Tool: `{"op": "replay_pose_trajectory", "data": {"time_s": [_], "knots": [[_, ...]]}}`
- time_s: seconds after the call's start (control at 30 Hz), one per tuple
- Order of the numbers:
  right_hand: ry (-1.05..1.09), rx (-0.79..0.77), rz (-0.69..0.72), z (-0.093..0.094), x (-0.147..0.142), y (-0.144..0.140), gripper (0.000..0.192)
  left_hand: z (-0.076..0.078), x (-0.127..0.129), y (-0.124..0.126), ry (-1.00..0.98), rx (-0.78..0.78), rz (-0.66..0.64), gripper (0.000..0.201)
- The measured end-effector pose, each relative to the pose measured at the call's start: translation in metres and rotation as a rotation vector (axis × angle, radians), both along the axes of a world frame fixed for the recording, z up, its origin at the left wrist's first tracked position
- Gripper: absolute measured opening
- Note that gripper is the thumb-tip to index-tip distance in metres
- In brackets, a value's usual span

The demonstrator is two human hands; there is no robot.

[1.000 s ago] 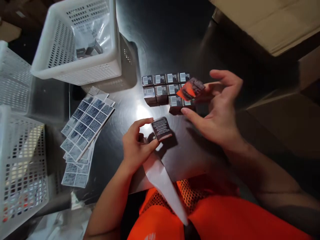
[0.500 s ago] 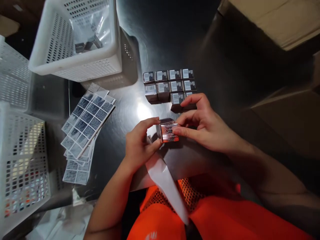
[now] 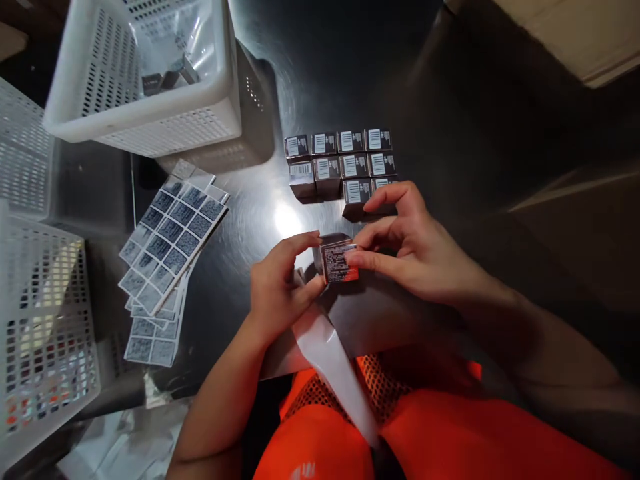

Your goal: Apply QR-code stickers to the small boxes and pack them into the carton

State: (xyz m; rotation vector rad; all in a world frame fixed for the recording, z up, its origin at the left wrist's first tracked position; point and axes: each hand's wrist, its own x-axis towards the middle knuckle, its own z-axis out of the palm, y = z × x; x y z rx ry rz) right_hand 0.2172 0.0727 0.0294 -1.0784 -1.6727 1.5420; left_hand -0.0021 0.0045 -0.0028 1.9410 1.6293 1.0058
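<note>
Both hands hold one small dark box (image 3: 338, 260) just above the dark table (image 3: 350, 67), near its front edge. My left hand (image 3: 280, 287) pinches the box's left side, and a white strip of backing paper (image 3: 335, 373) hangs down from under this hand. My right hand (image 3: 415, 243) presses its fingertips on the box's printed face, which glints orange. Just beyond the hands stand several matching small boxes (image 3: 340, 163) in neat rows, barcodes up.
A fanned stack of sticker sheets (image 3: 167, 260) lies to the left. A white perforated basket (image 3: 140, 73) with a plastic bag and small boxes stands at the back left; other white baskets (image 3: 40, 327) sit at the far left. A cardboard box (image 3: 585, 33) is at the top right.
My right hand has come back from the rows of boxes and joined my left hand on the held box. The orange item that it held a second ago is no longer seen apart.
</note>
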Motion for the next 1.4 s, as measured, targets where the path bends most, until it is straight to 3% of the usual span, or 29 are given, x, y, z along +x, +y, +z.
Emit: {"op": "replay_pose_trajectory", "data": {"time_s": [0.6, 0.8, 0.87, 0.93, 0.97, 1.03, 1.13, 1.2, 1.3, 1.4], "knots": [[-0.009, 0.04, -0.017, 0.002, -0.004, -0.002, 0.05, 0.003, 0.001, 0.001, 0.014, 0.001, 0.002, 0.043], [-0.264, 0.175, -0.127, -0.001, -0.003, -0.002, 0.053, 0.003, 0.005, 0.0, 0.049, 0.033, -0.043, 0.042], [-0.383, 0.282, -0.214, -0.001, 0.0, 0.0, 0.058, 0.003, 0.005, 0.0, 0.06, 0.034, 0.029, 0.045], [-0.385, 0.371, -0.271, -0.001, 0.001, -0.001, 0.056, 0.004, 0.003, 0.002, 0.077, 0.059, 0.208, 0.048], [-0.343, 0.367, -0.247, 0.0, -0.001, -0.003, 0.052, 0.004, 0.001, 0.004, 0.084, 0.078, 0.323, 0.05], [-0.25, 0.245, -0.056, 0.0, -0.009, -0.013, 0.048, 0.006, -0.004, 0.008, 0.068, 0.102, 0.528, 0.054], [-0.204, 0.014, 0.304, -0.008, -0.026, -0.029, 0.061, 0.006, -0.013, 0.015, -0.033, 0.104, 0.676, 0.061], [-0.18, -0.064, 0.414, -0.015, -0.032, -0.032, 0.062, 0.003, -0.019, 0.019, -0.116, 0.095, 0.677, 0.063], [-0.103, -0.106, 0.426, -0.023, -0.029, -0.021, 0.047, -0.001, -0.027, 0.021, -0.276, 0.056, 0.603, 0.059], [-0.075, 0.005, 0.382, -0.023, -0.018, 0.001, 0.039, -0.003, -0.031, 0.022, -0.383, 0.013, 0.525, 0.057]]}}
